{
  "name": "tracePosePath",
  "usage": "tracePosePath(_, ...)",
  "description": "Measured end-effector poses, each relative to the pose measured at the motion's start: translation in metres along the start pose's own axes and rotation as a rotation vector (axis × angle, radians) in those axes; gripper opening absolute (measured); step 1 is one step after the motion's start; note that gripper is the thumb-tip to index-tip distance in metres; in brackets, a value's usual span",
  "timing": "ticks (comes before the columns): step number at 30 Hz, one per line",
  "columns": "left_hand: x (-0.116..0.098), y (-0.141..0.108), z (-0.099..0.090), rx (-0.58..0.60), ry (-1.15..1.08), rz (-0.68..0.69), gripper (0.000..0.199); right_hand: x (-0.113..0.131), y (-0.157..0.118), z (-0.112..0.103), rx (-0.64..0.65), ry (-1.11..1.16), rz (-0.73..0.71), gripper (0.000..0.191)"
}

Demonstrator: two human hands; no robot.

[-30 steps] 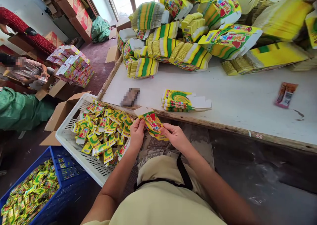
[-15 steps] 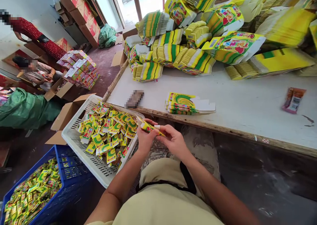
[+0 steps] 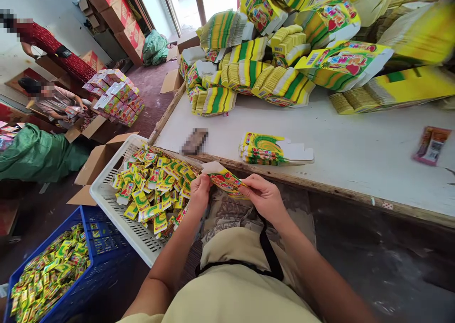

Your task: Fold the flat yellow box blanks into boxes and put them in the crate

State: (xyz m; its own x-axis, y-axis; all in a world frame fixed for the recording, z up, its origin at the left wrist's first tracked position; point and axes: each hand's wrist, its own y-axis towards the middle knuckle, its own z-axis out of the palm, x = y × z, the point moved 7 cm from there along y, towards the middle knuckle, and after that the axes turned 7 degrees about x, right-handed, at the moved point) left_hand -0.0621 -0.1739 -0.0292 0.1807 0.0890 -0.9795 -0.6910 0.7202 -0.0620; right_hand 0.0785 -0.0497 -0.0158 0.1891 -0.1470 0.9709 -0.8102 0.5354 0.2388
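A yellow printed carton (image 3: 227, 181) with a white flap is held between both hands, over my lap. My left hand (image 3: 199, 190) is closed on its left end, beside the white basket. The right end is pinched by my right hand (image 3: 263, 196). Just beyond, near the table's front edge, lies a small stack of flat yellow cartons (image 3: 265, 148). The white basket (image 3: 124, 228) at the left holds many small yellow packs (image 3: 156, 185).
Bundles of flat cartons (image 3: 245, 76) are piled along the back of the white table (image 3: 320, 138). A wrapped packet (image 3: 432, 145) lies at its right. A blue crate (image 3: 87, 237) stands lower left. Two people, cardboard boxes (image 3: 122, 22) and green sacks (image 3: 39, 152) are farther off.
My hands have moved apart, the right one shifting right, and the carton between them now shows its broad printed face. The seated person's hands now hold something.
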Motion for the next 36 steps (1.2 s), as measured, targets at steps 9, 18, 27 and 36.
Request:
tracePosePath(9,-0.052,-0.013,0.018,0.591,0.681,0.021,0.113,0.052,-0.017,0.02,0.173,-0.794,-0.444,0.031)
tracePosePath(18,-0.017,-0.022,0.052,0.505,0.957,0.099,0.078,-0.006,-0.011,0.004,-0.054,-0.022,0.079,0.063)
tracePosePath(27,-0.01,-0.022,0.062,0.526,0.932,0.256,0.048,-0.042,-0.013,0.032,0.123,0.231,0.228,0.078)
tracePosePath(36,-0.012,-0.023,0.046,0.296,1.071,0.29,0.067,0.003,-0.015,0.016,0.097,-0.317,-0.141,0.049)
